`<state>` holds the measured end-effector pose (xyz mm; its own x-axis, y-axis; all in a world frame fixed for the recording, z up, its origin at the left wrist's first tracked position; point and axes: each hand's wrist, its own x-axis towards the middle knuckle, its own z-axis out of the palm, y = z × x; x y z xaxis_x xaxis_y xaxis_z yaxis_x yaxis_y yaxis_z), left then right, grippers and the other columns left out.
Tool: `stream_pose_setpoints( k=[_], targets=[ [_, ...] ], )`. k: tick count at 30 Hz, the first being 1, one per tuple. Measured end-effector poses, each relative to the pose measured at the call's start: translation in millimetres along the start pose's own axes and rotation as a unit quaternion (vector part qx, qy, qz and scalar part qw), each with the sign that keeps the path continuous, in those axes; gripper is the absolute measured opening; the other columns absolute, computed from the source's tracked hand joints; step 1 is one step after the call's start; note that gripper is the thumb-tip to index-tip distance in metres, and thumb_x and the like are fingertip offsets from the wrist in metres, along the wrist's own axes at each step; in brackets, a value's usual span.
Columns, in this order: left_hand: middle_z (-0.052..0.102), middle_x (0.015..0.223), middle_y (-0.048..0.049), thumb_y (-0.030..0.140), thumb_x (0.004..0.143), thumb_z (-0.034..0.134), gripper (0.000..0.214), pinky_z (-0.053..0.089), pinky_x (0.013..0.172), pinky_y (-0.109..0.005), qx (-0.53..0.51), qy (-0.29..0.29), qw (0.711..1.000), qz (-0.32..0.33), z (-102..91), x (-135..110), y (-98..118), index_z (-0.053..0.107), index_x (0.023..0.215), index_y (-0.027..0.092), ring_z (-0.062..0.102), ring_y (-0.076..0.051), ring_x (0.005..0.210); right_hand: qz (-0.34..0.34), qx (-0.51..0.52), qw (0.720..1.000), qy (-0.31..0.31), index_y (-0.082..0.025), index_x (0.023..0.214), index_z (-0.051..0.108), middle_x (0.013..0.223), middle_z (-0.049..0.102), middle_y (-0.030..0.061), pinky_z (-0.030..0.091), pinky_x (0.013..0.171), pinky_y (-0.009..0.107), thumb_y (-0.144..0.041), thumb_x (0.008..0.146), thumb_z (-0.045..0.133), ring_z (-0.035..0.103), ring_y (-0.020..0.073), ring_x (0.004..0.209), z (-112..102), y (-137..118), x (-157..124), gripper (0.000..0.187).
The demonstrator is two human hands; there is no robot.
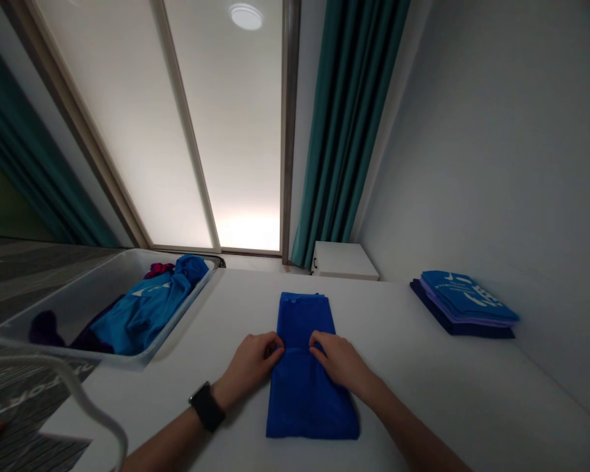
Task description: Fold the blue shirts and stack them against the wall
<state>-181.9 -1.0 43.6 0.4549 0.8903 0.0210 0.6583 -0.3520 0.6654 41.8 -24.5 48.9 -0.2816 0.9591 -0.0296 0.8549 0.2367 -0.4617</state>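
Both the left hand [253,362] and right hand [338,359] pinch a crosswise fold of the blue cloth [307,367], fingers closed on it.

White desk [423,387] with laundry laid out on it.
Under my fingers [319,341] I see a folded blue cloth [307,393] lying flat on the desk. Well off to their right sits a stack of folded garments [465,303]; to their left, a white tray [54,314] of loose clothes.
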Motion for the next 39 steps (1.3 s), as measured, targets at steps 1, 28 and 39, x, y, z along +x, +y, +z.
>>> stream_pose_setpoints(
  k=[1,28,39],
  targets=[
    [0.065,0.068,-0.0004,0.032,0.087,0.052,0.019,0.037,0.063,-0.026,-0.001,0.006,1.000,0.003,1.9,1,-2,0.067,0.085,0.020,0.058,-0.017,0.064,0.002,-0.007,1.000,0.004,-0.023,0.097,0.060,0.098,0.069,0.0036,0.040,0.080,0.027,-0.022,0.093,0.049,0.063,0.0193,0.093,3,2,1,0.011],
    [0.069,0.081,-0.0027,0.037,0.088,0.051,0.025,0.037,0.083,-0.035,0.013,0.005,1.000,0.003,-0.3,-1,-5,0.069,0.093,0.021,0.061,-0.020,0.078,-0.009,-0.029,0.999,0.033,-0.022,0.092,0.054,0.097,0.062,0.0039,0.042,0.078,0.027,-0.016,0.094,0.042,0.061,0.0177,0.087,12,4,-2,0.014],
    [0.068,0.075,-0.0028,0.036,0.088,0.048,0.026,0.042,0.062,-0.026,-0.100,0.012,0.995,0.004,1.2,1,-7,0.066,0.088,0.017,0.059,-0.017,0.067,-0.005,0.027,0.996,0.089,-0.022,0.098,0.058,0.099,0.062,0.0041,0.044,0.082,0.029,-0.014,0.092,0.041,0.061,0.0176,0.087,6,6,-5,0.019]
  ],
)
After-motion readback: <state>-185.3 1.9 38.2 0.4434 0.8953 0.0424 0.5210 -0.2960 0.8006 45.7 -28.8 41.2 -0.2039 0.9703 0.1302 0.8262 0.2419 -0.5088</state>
